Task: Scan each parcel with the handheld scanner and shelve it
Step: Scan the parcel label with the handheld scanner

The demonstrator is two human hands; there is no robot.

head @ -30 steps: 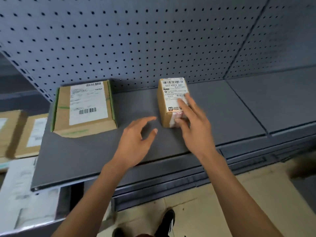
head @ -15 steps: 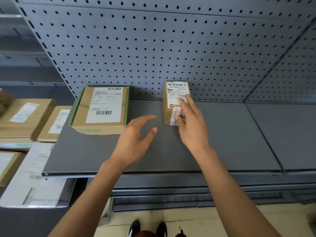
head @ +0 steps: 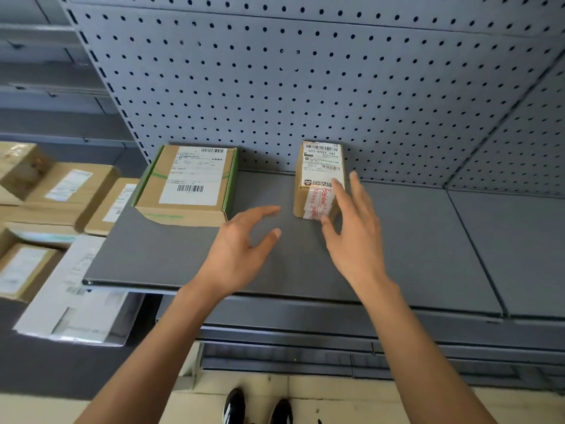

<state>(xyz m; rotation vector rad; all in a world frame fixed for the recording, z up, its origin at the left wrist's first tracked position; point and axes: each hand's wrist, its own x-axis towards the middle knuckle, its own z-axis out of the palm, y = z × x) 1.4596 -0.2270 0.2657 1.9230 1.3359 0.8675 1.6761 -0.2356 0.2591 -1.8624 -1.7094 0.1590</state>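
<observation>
A small brown parcel (head: 316,182) with a white label and red-printed tape stands on the grey shelf (head: 412,249), its back against the pegboard. My right hand (head: 351,237) hovers at its right front corner with fingers straight, just off or barely touching it. My left hand (head: 241,249) floats open over the shelf, left of that parcel, holding nothing. A flatter brown parcel (head: 188,185) with green tape and a barcode label lies at the shelf's left end. No scanner is in view.
A perforated grey back panel (head: 305,87) rises behind the shelf. Several more parcels (head: 70,191) are stacked on a lower surface to the left, with a white flat package (head: 79,301) beneath. Lower shelf edges and the floor with my shoes (head: 256,408) are below.
The small parcel now stands further back, against the pegboard. My right hand has eased off it, fingers spreading. The camera has tilted up and left; my left hand has hardly moved.
</observation>
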